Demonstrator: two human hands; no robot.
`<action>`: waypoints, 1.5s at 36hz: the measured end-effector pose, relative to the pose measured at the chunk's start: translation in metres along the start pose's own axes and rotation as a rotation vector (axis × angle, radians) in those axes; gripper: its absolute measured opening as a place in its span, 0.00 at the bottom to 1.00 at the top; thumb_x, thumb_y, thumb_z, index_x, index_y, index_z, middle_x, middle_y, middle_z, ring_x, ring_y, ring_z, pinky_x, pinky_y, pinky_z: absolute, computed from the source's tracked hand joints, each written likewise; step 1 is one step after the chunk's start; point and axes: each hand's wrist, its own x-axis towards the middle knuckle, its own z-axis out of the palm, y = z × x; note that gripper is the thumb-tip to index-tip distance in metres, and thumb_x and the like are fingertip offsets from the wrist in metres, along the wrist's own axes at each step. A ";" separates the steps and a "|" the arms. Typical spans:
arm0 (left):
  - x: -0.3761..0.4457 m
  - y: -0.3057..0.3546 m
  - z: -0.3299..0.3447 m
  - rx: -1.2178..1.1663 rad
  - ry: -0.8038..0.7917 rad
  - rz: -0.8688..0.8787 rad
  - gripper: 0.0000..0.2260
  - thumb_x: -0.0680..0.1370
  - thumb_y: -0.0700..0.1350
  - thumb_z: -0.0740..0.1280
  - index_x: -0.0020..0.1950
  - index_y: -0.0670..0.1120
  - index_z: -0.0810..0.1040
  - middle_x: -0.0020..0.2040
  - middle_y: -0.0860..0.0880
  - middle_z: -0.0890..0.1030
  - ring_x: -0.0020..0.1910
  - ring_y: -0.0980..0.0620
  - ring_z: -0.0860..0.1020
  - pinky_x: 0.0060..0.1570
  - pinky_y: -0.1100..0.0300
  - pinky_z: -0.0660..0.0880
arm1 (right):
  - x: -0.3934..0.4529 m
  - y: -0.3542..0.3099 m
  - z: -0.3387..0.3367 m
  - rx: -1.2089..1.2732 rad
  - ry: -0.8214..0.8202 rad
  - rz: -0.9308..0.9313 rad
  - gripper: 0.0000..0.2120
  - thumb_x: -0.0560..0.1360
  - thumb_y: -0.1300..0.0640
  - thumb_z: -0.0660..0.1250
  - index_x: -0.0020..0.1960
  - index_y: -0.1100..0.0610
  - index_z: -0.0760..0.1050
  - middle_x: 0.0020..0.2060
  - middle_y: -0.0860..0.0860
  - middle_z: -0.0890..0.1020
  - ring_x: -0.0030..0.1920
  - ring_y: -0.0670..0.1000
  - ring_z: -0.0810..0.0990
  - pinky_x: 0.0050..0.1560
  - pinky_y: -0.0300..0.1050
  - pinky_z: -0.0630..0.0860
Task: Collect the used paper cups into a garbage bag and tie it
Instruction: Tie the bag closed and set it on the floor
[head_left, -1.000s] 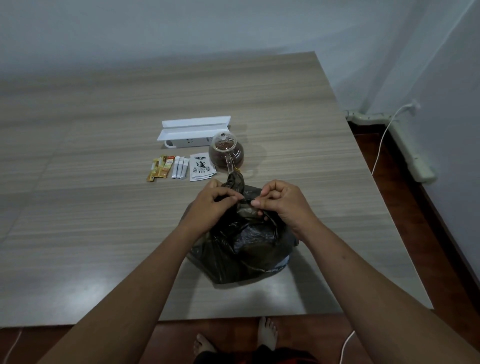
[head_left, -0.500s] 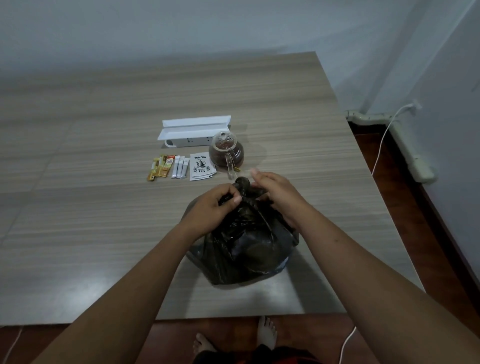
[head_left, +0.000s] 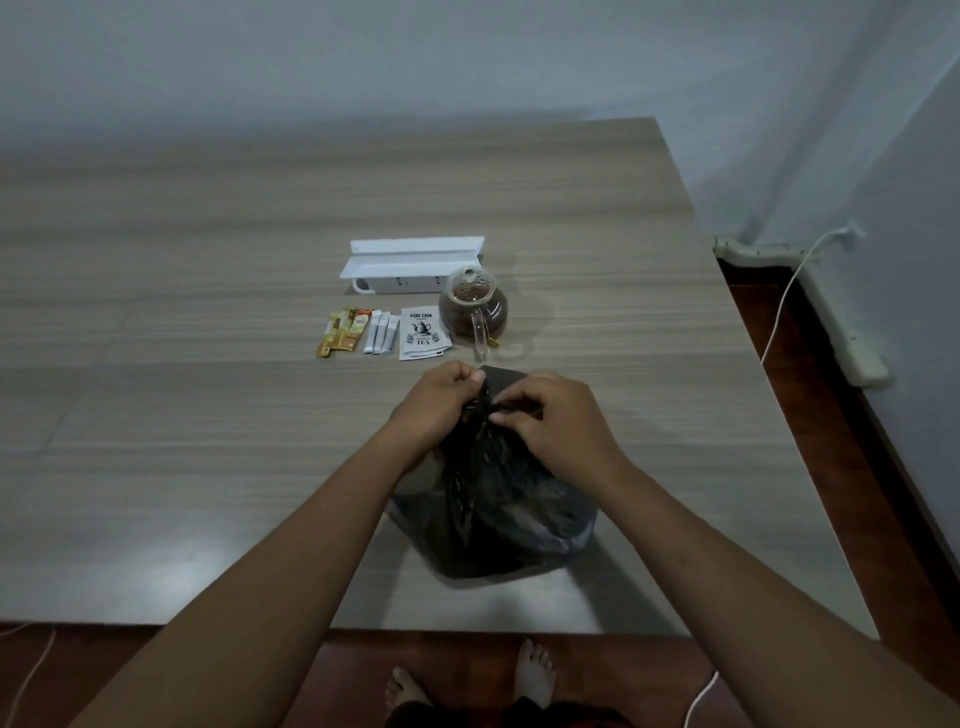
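A black garbage bag stands bulging on the wooden table near its front edge. Its gathered neck rises between my two hands. My left hand pinches the left side of the neck with curled fingers. My right hand grips the right side, thumb and fingers closed on the twisted plastic. A flap of the bag sticks up behind my hands. No paper cups show; whatever is in the bag is hidden.
Behind the bag stand a glass teapot of dark tea, a white tea packet, white sachets, yellow sachets and a white power strip. A white cable runs down the right wall.
My right hand has come back from over the top of the bag's neck and now grips its right side; both hands sit closer together on the twisted plastic.
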 end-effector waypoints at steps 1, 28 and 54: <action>0.001 0.001 0.000 0.019 -0.009 -0.005 0.09 0.81 0.47 0.63 0.41 0.49 0.75 0.37 0.49 0.77 0.34 0.54 0.73 0.36 0.60 0.68 | -0.003 -0.003 0.001 -0.090 -0.018 -0.075 0.09 0.69 0.57 0.75 0.49 0.53 0.84 0.41 0.49 0.82 0.43 0.49 0.80 0.44 0.39 0.70; -0.008 0.012 -0.026 -0.201 -0.278 -0.115 0.09 0.77 0.44 0.71 0.53 0.44 0.74 0.39 0.49 0.79 0.39 0.54 0.77 0.40 0.63 0.75 | 0.006 -0.003 0.003 -0.559 -0.011 -0.291 0.10 0.75 0.55 0.63 0.50 0.53 0.82 0.36 0.52 0.73 0.39 0.57 0.77 0.30 0.47 0.66; -0.036 -0.034 -0.017 0.352 0.225 0.679 0.09 0.69 0.35 0.73 0.46 0.46 0.83 0.52 0.49 0.72 0.55 0.48 0.74 0.54 0.50 0.73 | 0.027 0.023 -0.025 1.033 -0.588 0.468 0.11 0.76 0.71 0.59 0.45 0.62 0.80 0.32 0.50 0.80 0.28 0.41 0.73 0.23 0.30 0.63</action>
